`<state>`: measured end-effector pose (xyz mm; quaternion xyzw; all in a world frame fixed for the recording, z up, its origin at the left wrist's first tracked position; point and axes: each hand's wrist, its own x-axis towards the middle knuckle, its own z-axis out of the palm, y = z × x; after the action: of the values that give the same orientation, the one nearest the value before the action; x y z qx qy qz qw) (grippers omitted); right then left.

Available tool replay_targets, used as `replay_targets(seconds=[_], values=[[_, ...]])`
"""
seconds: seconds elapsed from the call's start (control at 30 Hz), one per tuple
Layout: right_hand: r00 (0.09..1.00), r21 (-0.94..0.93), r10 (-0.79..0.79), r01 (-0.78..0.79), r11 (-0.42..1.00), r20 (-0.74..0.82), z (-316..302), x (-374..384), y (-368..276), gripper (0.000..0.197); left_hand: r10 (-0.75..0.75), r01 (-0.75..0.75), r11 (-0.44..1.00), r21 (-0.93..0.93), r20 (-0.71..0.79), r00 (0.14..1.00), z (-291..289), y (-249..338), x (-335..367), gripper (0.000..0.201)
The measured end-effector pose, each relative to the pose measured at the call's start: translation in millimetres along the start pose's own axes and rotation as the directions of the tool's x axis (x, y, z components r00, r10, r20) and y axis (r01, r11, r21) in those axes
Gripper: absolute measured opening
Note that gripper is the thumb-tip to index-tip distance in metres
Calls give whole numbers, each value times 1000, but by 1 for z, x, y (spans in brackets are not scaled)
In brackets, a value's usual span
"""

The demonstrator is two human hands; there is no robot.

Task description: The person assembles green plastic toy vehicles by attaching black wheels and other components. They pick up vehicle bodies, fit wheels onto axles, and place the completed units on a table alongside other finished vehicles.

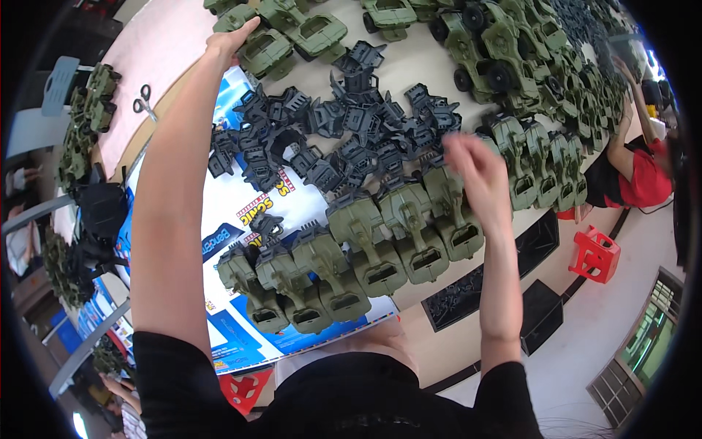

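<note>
At the far left of the table my left hand (230, 42) is closed on the side of a green toy vehicle (265, 53); some of its fingers are hidden. My right hand (475, 170) is over the right end of the near row of green toy vehicle bodies (373, 252). Motion smears its curled fingers, and I cannot tell whether anything is in them. Between my arms lies a loose heap of dark grey plastic parts (358, 121). One similar grey part (268, 227) sits apart, close behind the near row.
More green vehicles (504, 62) are piled along the right. Scissors (145, 101) lie at the left on pink sheeting (157, 55). Printed sheets (241, 344) cover the near table. Black trays (457, 296) and a red stool (594, 254) stand right. A person in red (647, 175) works at the far right.
</note>
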<state>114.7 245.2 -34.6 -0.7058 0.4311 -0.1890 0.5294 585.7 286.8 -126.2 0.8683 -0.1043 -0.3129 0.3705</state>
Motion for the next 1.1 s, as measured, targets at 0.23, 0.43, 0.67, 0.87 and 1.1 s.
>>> replay_targets(seconds=[0.23, 0.43, 0.67, 0.87, 1.1], values=[[995, -481, 95, -98, 871, -32, 78, 201, 31, 51, 190, -190, 982, -17, 24, 981, -62, -27, -90, 80], [963, -252, 258, -230, 940, 83, 101, 236, 75, 32, 55, -54, 998, -33, 34, 998, -173, -150, -191, 49], [932, -229, 173, -101, 968, 320, 103, 199, 18, 57, -180, 190, 981, 40, -177, 968, -249, -246, -243, 44], [762, -265, 192, -28, 964, 619, 104, 160, 14, 43, -53, 53, 991, 125, 2, 999, -248, -268, -223, 38], [793, -722, -6, 558, 409, 609, 139, 58, -73, 62, 282, -353, 867, 351, 238, 929, -255, -249, -251, 30]])
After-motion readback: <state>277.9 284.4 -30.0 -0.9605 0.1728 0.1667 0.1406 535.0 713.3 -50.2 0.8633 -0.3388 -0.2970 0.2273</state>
